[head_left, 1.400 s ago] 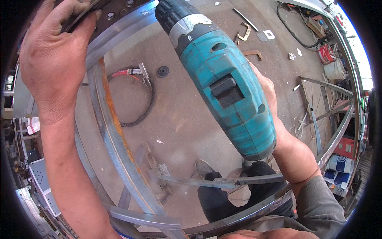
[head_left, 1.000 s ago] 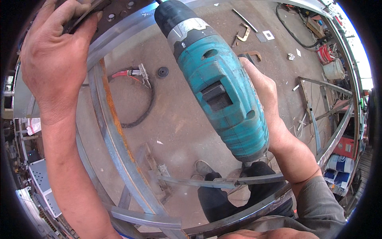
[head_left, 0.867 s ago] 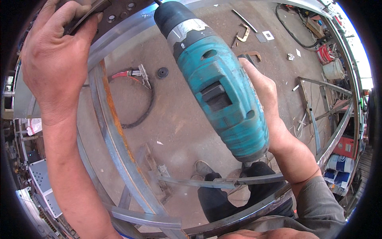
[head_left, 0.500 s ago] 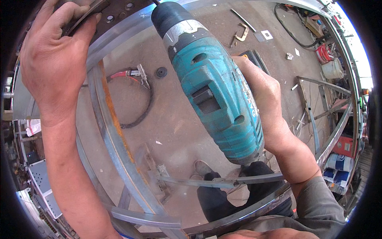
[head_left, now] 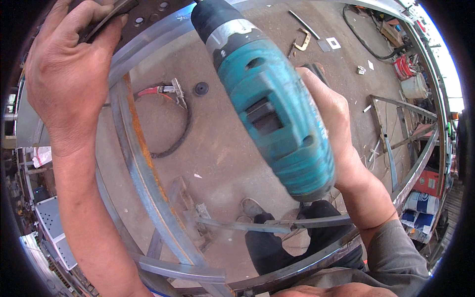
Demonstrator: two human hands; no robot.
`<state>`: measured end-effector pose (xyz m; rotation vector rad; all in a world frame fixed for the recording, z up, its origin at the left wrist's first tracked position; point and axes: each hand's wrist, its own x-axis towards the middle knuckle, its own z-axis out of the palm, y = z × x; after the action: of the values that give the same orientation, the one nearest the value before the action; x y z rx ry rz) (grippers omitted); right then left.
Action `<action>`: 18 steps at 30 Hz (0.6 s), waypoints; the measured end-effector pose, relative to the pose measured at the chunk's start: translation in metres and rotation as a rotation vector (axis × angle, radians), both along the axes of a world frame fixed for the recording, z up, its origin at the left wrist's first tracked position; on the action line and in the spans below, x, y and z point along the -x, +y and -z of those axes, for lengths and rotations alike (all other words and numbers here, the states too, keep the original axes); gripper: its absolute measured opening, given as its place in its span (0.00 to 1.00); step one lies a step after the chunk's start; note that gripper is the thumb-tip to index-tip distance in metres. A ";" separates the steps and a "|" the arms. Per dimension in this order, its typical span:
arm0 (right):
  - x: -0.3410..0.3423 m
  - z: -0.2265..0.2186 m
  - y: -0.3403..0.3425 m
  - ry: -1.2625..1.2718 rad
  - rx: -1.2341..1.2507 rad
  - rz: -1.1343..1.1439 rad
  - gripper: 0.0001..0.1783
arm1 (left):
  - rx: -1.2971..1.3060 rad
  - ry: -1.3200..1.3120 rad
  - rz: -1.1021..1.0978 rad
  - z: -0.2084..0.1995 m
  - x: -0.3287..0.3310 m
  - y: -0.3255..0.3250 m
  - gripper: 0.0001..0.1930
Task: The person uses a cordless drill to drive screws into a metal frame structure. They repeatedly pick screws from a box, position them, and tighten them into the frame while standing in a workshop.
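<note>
A teal and black cordless drill (head_left: 297, 141) takes up the middle of the view, slightly smeared by motion. My right hand (head_left: 326, 106) is wrapped around its grip, mostly behind the drill body. The black chuck (head_left: 213, 20) points up to the top edge, close to a bright metal frame bar (head_left: 163, 37); the bit's tip is out of sight. At upper left, my left hand (head_left: 69, 84) pinches a dark flat metal piece (head_left: 110, 19) between thumb and fingers. Beside it lies a dark plate (head_left: 146, 11) with round holes.
A rust-streaked steel bar (head_left: 143, 163) runs down the left, and a crossbar (head_left: 242, 226) spans my legs. On the floor lie a welding clamp with cable (head_left: 173, 91), a black disc (head_left: 201, 88) and a C-clamp (head_left: 303, 39). A white bucket (head_left: 414, 86) stands at right.
The drill's rear has swung a little to the right, its body tilting slightly within my right hand's hold. My left hand stays nearly still on the metal piece.
</note>
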<state>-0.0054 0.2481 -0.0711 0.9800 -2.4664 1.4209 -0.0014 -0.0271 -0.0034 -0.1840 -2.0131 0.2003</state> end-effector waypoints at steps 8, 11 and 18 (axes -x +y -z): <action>0.001 -0.004 0.004 0.015 -0.101 0.026 0.21 | -0.074 0.029 0.073 0.003 0.003 0.004 0.13; 0.001 -0.005 0.004 0.068 -0.152 0.026 0.21 | -0.105 0.032 0.062 0.004 0.000 0.013 0.12; 0.000 -0.009 0.004 0.086 -0.175 0.044 0.24 | -0.084 0.049 0.098 0.004 0.007 -0.003 0.12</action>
<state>-0.0054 0.2521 -0.0620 0.9896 -2.5660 1.1405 -0.0089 -0.0300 -0.0077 -0.2220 -1.9541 0.0570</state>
